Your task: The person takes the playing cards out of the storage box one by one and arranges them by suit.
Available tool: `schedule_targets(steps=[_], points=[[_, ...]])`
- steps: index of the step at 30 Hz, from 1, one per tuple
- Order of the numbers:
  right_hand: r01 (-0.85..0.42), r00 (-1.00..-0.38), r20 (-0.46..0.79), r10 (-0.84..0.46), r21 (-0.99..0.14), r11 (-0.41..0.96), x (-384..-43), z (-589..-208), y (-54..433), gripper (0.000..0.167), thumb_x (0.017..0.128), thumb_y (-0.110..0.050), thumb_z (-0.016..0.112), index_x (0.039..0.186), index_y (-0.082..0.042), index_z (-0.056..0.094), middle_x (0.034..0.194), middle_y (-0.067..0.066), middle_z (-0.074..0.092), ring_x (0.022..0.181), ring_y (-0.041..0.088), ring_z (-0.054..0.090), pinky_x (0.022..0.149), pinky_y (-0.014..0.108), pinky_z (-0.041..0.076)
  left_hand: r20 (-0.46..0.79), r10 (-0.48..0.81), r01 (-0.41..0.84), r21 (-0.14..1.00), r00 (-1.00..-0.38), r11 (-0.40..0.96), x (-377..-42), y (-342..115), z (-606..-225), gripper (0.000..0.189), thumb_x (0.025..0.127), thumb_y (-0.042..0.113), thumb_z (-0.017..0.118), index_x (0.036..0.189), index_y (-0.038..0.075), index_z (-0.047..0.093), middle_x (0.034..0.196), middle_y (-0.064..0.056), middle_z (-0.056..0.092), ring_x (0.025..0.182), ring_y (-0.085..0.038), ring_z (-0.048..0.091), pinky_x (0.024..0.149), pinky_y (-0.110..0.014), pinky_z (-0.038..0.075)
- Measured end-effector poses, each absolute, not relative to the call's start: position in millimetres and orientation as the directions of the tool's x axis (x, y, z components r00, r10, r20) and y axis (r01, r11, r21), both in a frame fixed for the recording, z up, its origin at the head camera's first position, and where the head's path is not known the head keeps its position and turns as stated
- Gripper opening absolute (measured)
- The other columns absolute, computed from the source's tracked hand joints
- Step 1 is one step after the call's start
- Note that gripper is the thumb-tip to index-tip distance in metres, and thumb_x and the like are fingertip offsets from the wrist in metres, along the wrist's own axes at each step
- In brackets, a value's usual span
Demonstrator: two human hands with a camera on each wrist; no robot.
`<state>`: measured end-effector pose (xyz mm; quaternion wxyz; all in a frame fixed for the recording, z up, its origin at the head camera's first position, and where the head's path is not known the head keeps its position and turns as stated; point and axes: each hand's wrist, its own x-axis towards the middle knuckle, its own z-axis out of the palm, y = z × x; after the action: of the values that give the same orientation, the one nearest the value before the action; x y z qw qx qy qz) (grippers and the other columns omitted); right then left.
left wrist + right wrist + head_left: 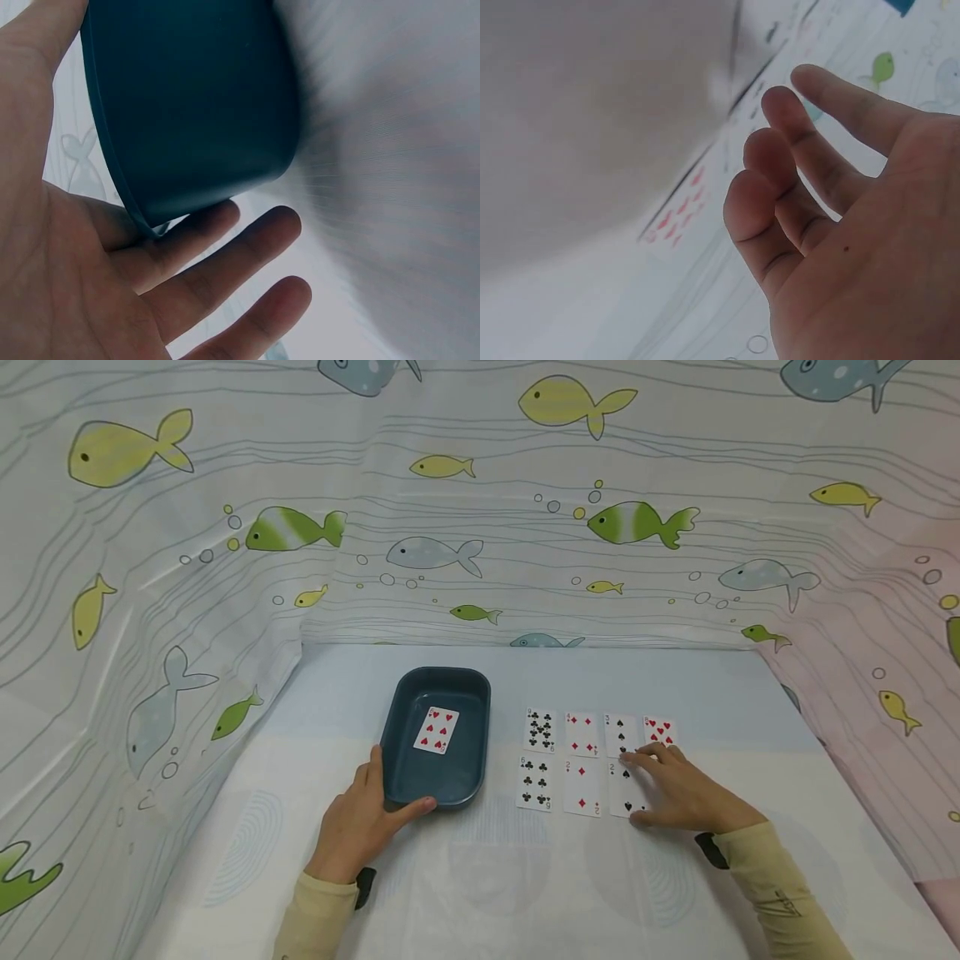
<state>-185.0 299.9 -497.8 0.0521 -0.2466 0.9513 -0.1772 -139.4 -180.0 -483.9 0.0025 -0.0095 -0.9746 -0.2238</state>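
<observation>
My left hand [356, 831] holds the near left corner of a dark blue tray [483, 727], thumb at the front rim and fingers along the left side. In the left wrist view, the fingers [225, 277] spread beside the tray's outer wall [195, 112]. A six of hearts [436, 730] lies face up inside. My right hand [690, 793] is over the two of spades [624, 789], with thumb and forefinger at its edges and the fingers slightly bent. It partly covers the three of spades [619, 731] and a hearts card [659, 728] behind.
Left of the right hand lie a four of diamonds [582, 734], a two of diamonds [582, 787], a nine of clubs [539, 730] and a six of clubs [534, 783], in two rows on the pale table [495, 893]. A fish-patterned sheet [480, 510] rises behind and at both sides.
</observation>
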Motion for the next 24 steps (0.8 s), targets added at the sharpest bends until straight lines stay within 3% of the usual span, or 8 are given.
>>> schedule_targets(steps=[8,11,15,18,24], points=[[-0.446,-0.887,0.063,-0.458,-0.382,0.810,-197,-486,287,0.082,0.079,-0.039,0.086,0.147,-0.009,0.052,0.135,0.014,0.050,0.126,0.034,0.046,0.100,0.056,0.044,0.007,0.016,0.017,0.437,-1.000,0.899,-139,-179,-484,0.130,0.076,0.087,0.058,0.159,-0.005,0.018,0.146,-0.028,0.047,0.111,-0.043,0.063,0.088,-0.056,0.051],[-0.452,-0.888,0.116,-0.445,-0.400,0.797,-204,-484,280,0.078,0.083,-0.041,0.083,0.147,-0.009,0.051,0.136,0.015,0.051,0.125,0.035,0.048,0.105,0.060,0.037,0.004,0.015,0.015,0.436,-1.000,0.900,-138,-179,-484,0.130,0.076,0.087,0.057,0.159,-0.005,0.018,0.146,-0.028,0.046,0.113,-0.043,0.062,0.089,-0.057,0.051],[-0.432,-0.900,0.156,-0.407,-0.441,0.787,-212,-480,268,0.075,0.089,-0.045,0.077,0.149,-0.011,0.048,0.139,0.014,0.049,0.126,0.033,0.049,0.101,0.060,0.042,0.014,0.018,0.022,0.437,-1.000,0.899,-138,-179,-485,0.129,0.076,0.087,0.057,0.159,-0.005,0.018,0.146,-0.028,0.047,0.112,-0.043,0.063,0.088,-0.057,0.051],[-0.419,-0.907,0.180,-0.380,-0.455,0.786,-218,-477,258,0.074,0.091,-0.048,0.074,0.151,-0.013,0.046,0.140,0.013,0.047,0.124,0.031,0.048,0.090,0.055,0.050,0.032,0.020,0.033,0.437,-0.999,0.899,-137,-180,-486,0.129,0.076,0.087,0.058,0.158,-0.005,0.020,0.144,-0.028,0.049,0.109,-0.044,0.064,0.086,-0.056,0.052],[-0.408,-0.913,0.207,-0.352,-0.478,0.778,-232,-465,234,0.075,0.093,-0.053,0.069,0.153,-0.015,0.042,0.146,0.012,0.043,0.118,0.030,0.050,0.088,0.052,0.049,0.042,0.018,0.035,0.436,-0.999,0.900,-138,-180,-486,0.129,0.076,0.086,0.059,0.158,-0.005,0.021,0.144,-0.028,0.049,0.106,-0.044,0.065,0.084,-0.054,0.053]])
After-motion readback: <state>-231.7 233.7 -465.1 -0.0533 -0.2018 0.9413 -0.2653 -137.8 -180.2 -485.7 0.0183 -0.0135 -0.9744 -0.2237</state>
